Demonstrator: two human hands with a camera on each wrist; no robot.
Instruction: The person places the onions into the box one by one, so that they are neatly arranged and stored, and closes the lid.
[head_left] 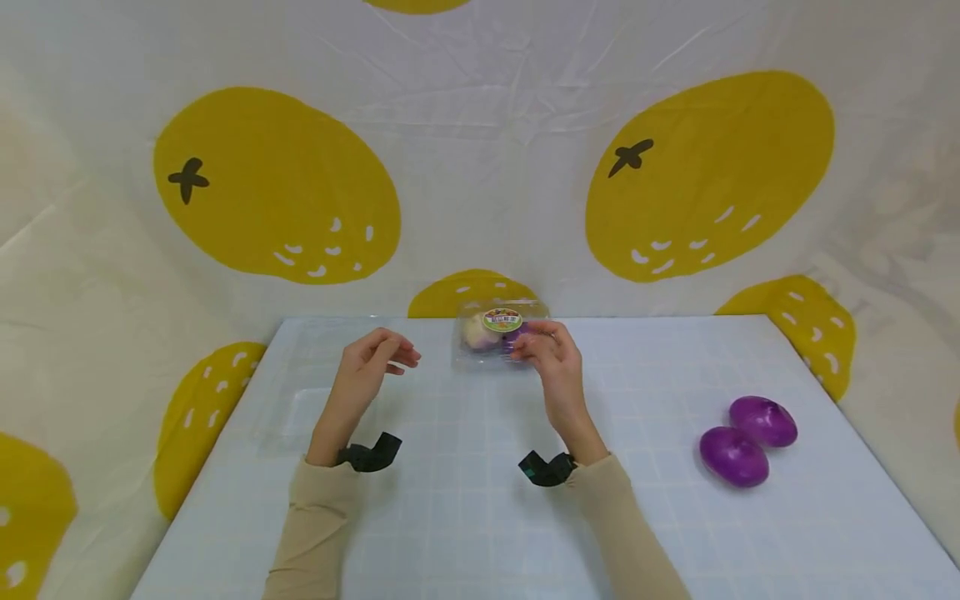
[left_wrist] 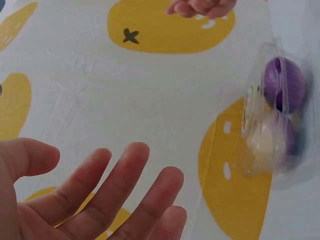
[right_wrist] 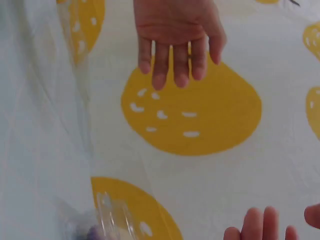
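My left hand (head_left: 365, 367) is raised over the left part of the table, fingers loosely bent and holding nothing. The right hand (head_left: 557, 367) hovers right of the middle with relaxed fingers, also without anything in it. Behind it, near the back edge, stands a clear plastic box (head_left: 467, 363) with an oval label. Inside are a pale round piece (head_left: 477, 335) and a purple onion (left_wrist: 284, 85). In the head view the right fingertips overlap the box; in the right wrist view the fingers (right_wrist: 252, 225) are apart from it.
Two purple onions (head_left: 735, 458) lie side by side on the right of the table. A clear plastic tray (head_left: 281, 408) sits at the left, partly behind the left hand. A curtain (head_left: 495, 192) with yellow fruit prints hangs behind the table.
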